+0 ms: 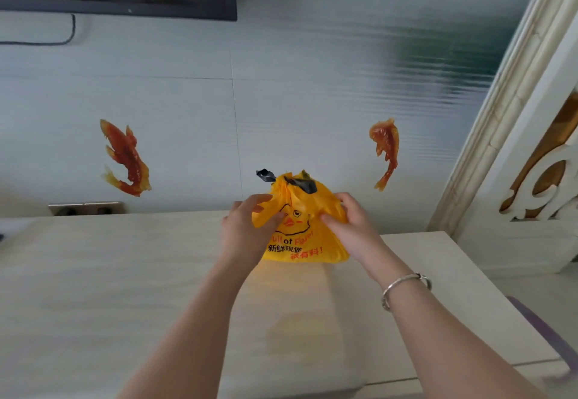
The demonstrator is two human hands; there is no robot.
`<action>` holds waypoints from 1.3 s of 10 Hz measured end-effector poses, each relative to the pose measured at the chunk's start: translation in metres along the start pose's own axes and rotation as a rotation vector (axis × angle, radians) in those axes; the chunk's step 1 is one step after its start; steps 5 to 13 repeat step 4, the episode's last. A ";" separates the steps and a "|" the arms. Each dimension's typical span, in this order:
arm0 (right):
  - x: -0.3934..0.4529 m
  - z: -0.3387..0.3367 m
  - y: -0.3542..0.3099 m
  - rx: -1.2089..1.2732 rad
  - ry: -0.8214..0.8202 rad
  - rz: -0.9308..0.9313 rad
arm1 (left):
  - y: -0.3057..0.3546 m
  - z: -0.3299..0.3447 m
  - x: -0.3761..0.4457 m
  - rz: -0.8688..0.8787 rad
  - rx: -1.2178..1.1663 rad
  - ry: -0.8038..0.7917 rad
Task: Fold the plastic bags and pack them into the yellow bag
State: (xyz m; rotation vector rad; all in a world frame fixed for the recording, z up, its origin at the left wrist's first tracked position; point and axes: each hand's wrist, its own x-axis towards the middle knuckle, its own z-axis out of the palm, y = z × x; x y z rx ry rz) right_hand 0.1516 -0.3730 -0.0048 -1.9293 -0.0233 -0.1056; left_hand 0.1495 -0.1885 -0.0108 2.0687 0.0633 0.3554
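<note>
Both hands: the left hand (250, 226) and the right hand (347, 226) are pinching the sides of the yellow bag (300, 229), one on each flank.
Bag position: it is sitting upright on the desk (125, 273), near the far edge by the wall.
Contents: dark plastic (301, 184) is poking out of the gathered top, so packing is looking mostly done.
Remaining: closing or tying the mouth is seemingly what is left; no loose bags are showing on the desk.
</note>
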 end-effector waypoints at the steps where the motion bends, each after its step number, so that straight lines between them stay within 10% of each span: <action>1: 0.014 0.028 -0.002 -0.023 -0.005 -0.049 | -0.013 -0.010 0.006 0.014 0.000 0.059; 13: 0.014 0.033 -0.006 -0.029 -0.002 0.068 | -0.021 -0.026 0.001 0.021 0.240 -0.025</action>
